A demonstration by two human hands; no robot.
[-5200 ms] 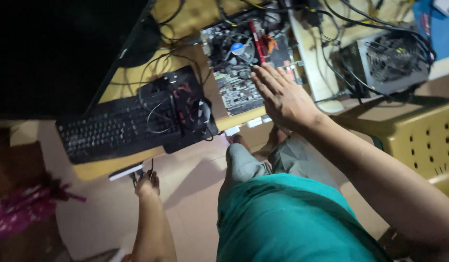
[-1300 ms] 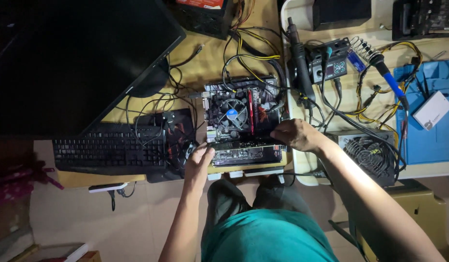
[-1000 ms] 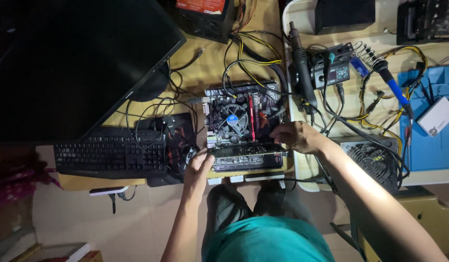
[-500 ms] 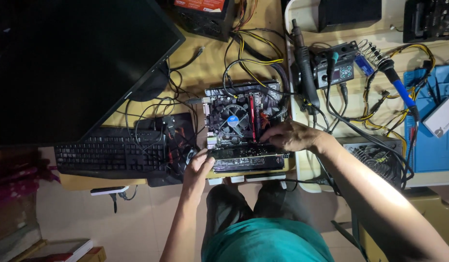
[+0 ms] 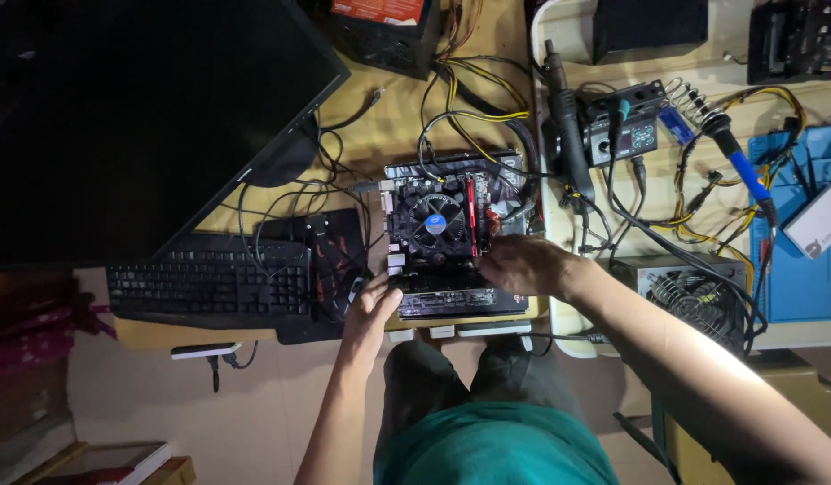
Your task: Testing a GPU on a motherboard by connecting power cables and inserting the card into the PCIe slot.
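Note:
A computer motherboard [image 5: 451, 224] with a round black cooler fan [image 5: 436, 224] and a red memory stick lies on the wooden desk in front of me. A long dark card [image 5: 456, 301] lies across its near edge. My left hand [image 5: 372, 310] grips the card's left end. My right hand [image 5: 523, 266] rests palm down on the board's right side, fingers over the card's upper edge; what its fingers hold is hidden.
A big dark monitor [image 5: 137, 117] fills the upper left, with a black keyboard [image 5: 209, 286] and a mouse on a dark pad below it. A soldering station [image 5: 626, 135], soldering iron [image 5: 734, 157], power supply [image 5: 694, 296], blue mat [image 5: 806, 233] and tangled cables lie at the right.
Five seconds ago my left hand hung below the desk and my right lay over the board. Now both hands are on the card at the board's near edge, barely shifting lately.

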